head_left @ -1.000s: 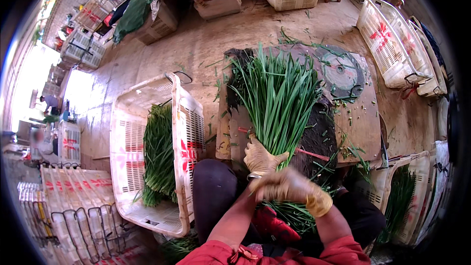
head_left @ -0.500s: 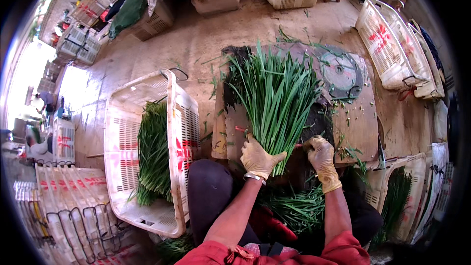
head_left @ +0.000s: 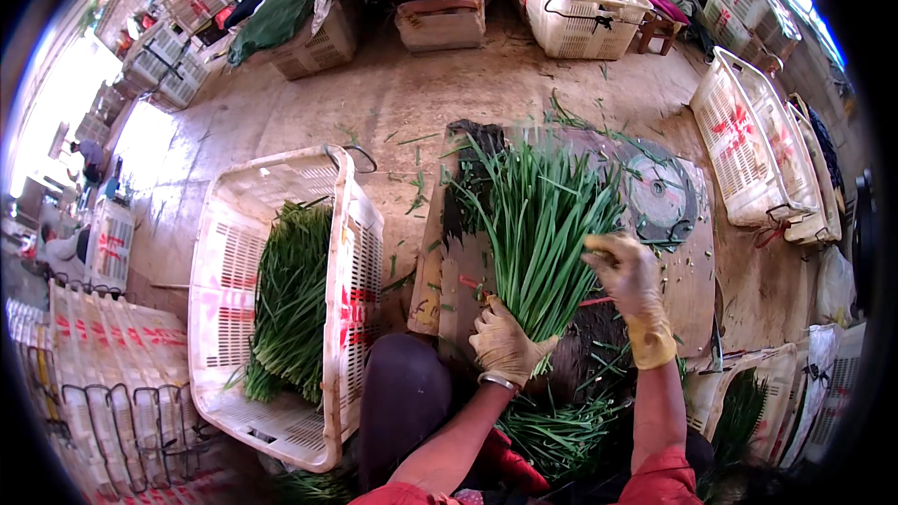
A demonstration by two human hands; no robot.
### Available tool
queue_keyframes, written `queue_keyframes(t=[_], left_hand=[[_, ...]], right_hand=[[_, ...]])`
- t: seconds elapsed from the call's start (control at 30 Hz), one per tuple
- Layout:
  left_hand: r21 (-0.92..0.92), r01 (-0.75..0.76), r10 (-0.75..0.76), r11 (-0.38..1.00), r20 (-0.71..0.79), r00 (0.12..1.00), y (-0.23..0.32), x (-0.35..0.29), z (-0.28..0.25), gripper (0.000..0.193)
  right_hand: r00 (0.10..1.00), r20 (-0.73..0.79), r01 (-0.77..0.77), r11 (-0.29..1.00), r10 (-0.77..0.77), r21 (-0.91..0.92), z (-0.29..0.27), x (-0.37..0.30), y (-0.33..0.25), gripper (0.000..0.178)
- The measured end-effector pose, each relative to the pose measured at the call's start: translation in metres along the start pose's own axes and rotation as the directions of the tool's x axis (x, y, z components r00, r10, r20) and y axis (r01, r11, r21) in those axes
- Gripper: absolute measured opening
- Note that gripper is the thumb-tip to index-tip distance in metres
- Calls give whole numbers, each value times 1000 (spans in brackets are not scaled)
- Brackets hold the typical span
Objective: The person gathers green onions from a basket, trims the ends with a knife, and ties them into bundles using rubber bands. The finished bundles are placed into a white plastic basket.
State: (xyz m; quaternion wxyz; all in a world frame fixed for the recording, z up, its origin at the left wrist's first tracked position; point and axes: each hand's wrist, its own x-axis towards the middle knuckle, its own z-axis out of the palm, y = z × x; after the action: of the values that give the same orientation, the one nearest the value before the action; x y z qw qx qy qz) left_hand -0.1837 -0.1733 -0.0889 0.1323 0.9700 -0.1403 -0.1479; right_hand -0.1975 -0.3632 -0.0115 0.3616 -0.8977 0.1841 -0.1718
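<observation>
White crate [head_left: 224, 252] holds green chives [head_left: 290, 299]; left hand [head_left: 505, 344] grips bunch [head_left: 543, 224].

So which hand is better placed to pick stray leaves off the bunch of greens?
Probably the right hand: it rests on the leafy side of the bunch of greens, while the left hand grips the base.

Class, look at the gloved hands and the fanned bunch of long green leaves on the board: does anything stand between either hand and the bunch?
Nothing visible does. The left hand grips the fanned bunch of long green leaves at its narrow base, and the right hand rests against the bunch's right edge. Both gloves touch the leaves directly.
</observation>
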Motion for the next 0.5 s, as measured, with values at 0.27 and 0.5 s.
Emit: queue_keyframes(t=[0.27,0.5], left_hand=[[-12,-32,32,999,51,998,10,0,-5,130],[-45,-26,27,999,8,1000,-3,3,1,130]], right_hand=[[942,336,76,956,25,-284,69,129,37,47],[890,447,172,840,92,-515,89,134,23,21]])
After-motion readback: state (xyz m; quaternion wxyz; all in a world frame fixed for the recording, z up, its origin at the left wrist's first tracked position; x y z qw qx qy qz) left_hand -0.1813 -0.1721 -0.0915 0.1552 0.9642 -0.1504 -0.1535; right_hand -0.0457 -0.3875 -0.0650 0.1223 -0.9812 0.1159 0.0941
